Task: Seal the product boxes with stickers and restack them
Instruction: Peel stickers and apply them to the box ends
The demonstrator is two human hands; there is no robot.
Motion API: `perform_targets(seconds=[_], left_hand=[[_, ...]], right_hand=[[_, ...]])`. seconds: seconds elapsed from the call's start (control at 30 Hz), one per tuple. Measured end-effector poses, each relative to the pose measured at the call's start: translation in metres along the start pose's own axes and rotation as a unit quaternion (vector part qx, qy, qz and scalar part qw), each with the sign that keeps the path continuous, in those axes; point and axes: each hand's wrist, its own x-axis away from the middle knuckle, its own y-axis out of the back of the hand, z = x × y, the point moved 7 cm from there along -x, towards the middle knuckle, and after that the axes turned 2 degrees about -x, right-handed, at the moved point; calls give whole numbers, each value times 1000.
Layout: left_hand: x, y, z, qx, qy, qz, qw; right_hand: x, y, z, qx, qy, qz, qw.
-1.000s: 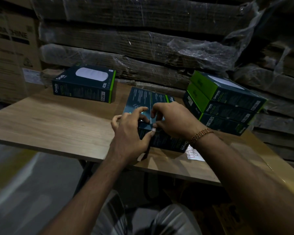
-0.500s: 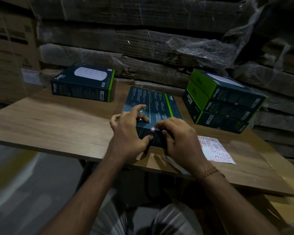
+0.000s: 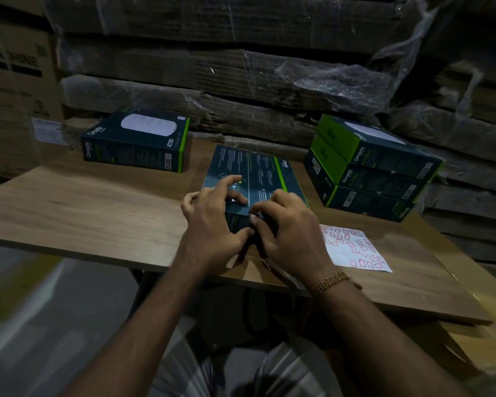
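Both hands work the product box: left hand grips its near end steady on the worktop so right hand, fingertips pinched, presses a sticker over the flap edge, sticker sheet just beside.

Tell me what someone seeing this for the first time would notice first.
Probably the two hands at the centre: the left hand and right hand meet at the near end of a dark box lying flat on the wooden table. Next, the stack of three matching boxes at the right, and the white sticker sheet just in front of it. A single box sits alone at the far left.
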Motion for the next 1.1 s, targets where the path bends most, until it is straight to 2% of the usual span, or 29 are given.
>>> perform_targets(seconds=[0.17,0.5,0.73,1.1], left_hand=[[0,1,0,-1,-1,-1,1000],[1,2,-1,13,4,-4,1000],[0,3,-1,23,9,-20,1000],[2,0,-3,-2,4,-24,1000]], right_hand=[[3,-6,-3,-23,-19,-37,999],[7,-6,-12,-123,-55,-44,990],[8,-8,-6,-119,-78,-93,985],[14,-12,-8,-120,-73,-110,984]])
